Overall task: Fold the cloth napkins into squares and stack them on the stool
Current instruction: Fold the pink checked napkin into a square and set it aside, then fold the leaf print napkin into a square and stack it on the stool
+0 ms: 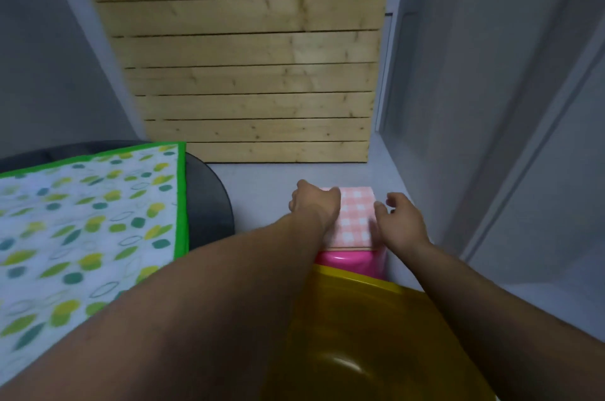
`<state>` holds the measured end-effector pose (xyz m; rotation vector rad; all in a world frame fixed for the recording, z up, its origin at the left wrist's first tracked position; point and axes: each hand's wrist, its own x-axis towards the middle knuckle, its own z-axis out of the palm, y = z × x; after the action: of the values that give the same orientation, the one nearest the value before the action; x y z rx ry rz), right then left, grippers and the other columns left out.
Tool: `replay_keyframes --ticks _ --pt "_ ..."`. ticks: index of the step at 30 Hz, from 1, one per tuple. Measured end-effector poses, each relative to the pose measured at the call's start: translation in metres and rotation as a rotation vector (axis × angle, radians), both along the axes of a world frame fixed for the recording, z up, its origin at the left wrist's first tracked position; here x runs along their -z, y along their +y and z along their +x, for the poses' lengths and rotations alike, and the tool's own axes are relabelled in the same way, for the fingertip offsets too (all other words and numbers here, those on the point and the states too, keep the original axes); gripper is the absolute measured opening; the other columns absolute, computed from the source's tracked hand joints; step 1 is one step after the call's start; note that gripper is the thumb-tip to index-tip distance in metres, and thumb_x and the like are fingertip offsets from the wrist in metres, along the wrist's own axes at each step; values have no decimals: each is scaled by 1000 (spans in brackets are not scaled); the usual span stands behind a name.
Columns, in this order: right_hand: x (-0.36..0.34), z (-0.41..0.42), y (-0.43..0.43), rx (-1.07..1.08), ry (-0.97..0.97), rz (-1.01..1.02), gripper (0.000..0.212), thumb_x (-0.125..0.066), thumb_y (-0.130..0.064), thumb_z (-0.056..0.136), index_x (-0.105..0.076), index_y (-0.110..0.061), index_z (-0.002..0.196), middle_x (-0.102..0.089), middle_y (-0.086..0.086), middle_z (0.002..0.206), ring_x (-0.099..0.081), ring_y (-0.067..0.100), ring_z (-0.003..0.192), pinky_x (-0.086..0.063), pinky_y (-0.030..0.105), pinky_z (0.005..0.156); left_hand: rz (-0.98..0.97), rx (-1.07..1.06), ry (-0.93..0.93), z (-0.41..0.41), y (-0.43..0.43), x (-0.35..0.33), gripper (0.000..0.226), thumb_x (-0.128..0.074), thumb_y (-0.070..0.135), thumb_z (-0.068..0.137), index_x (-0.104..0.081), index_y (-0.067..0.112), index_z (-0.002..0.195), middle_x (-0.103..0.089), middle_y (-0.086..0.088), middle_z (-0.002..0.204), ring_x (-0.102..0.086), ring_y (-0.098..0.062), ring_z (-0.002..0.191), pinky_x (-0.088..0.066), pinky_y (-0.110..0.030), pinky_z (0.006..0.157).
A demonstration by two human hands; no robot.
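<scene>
Closest in, the left forearm (170,309) sweeps up from the bottom left corner, and beside it a yellow basin (360,345) fills the bottom centre. Both arms are stretched out forward, bare to the wrist, converging on the pink stool (347,261) just past the basin's rim.

There's the napkin (357,220), pink and white check, folded square and lying flat on top of the stool. The left hand (314,202) is at its far left corner, knuckles up, fingers curled under, thumb laid across the cloth. With the blur it looks like a pinch on that edge, though the fingertips are hidden. The right hand (401,220) sits at the napkin's right edge, palm down, fingers loose and slightly spread, thumb just beside the cloth, gripping nothing.

Off to the left, a leaf-print cloth (82,230) with a bright green border lies spread over a dark tabletop (209,204). Behind the stool, a wooden slat panel (255,56) leans up from the grey floor (262,178).
</scene>
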<state>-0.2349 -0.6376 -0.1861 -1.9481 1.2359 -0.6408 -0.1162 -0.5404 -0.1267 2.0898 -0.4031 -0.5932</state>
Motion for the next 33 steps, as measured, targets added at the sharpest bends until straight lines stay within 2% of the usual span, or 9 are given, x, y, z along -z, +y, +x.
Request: replay_keyframes --ticks 5,7,9,12,16,21,24,27,33 --pt "-84 1 53 -110 -107 -92 41 -50 -34 99 -54 -11 134 -60 6 131 -57 22 114 -41 33 97 -209 52 101 -3 64 -74 67 -59 36 97 -33 6 150 -47 -13 145 -49 -34 131 -40 -35 107" --pt "-116 3 86 -165 -147 -129 36 -51 -34 99 -57 -14 129 -63 3 124 -56 16 105 -42 30 91 -285 67 121 -4 99 -100 65 -61 39 95 -39 8 147 -54 -13 139 -55 -32 124 -45 -43 108" --pt "-146 6 123 -230 -177 -160 31 -52 -32 98 -61 -16 123 -65 1 117 -57 15 102 -41 28 87 -366 80 131 -4 142 -127 52 -60 33 97 -47 8 140 -60 -12 129 -63 -27 115 -51 -43 102" --pt "-182 11 184 -383 -196 -170 17 -56 -29 97 -66 -21 107 -67 -4 100 -61 15 94 -45 29 81 -456 79 132 -1 216 -157 15 -59 21 99 -62 11 110 -66 -11 112 -69 -21 93 -53 -36 84" --pt "-215 18 279 -627 -108 -152 10 -63 -25 93 -69 -21 88 -70 -5 85 -63 13 82 -49 32 77 -325 96 -6 15 338 -167 13 -61 22 98 -64 10 102 -71 -13 102 -69 -19 82 -53 -35 77" --pt "-218 20 388 -933 -8 -114 7 -67 -24 91 -68 -26 84 -67 -11 80 -60 -5 71 -48 16 70 -72 247 -197 22 482 -147 11 -63 17 95 -69 13 86 -69 -9 80 -62 -9 67 -53 -26 66" --pt "-200 20 437 -1056 47 -51 5 -68 -26 90 -71 -23 88 -70 -7 85 -63 1 76 -52 19 72 45 302 -315 12 538 -133 12 -63 23 90 -70 23 81 -70 5 76 -62 -6 68 -52 -27 69" --pt "-181 19 464 -1120 99 -46 8 -72 -28 86 -74 -22 90 -71 -12 87 -63 -3 81 -50 17 76 99 348 -434 -1 568 -119 10 -66 33 88 -72 26 84 -69 8 81 -63 -7 76 -52 -26 72" --pt "-162 12 470 -1248 168 -223 22 -77 -53 73 -71 -37 88 -60 -23 113 -48 -3 117 -37 28 105 34 496 -532 -8 589 -90 22 -67 53 80 -75 36 92 -58 15 99 -54 -3 102 -43 -23 93"
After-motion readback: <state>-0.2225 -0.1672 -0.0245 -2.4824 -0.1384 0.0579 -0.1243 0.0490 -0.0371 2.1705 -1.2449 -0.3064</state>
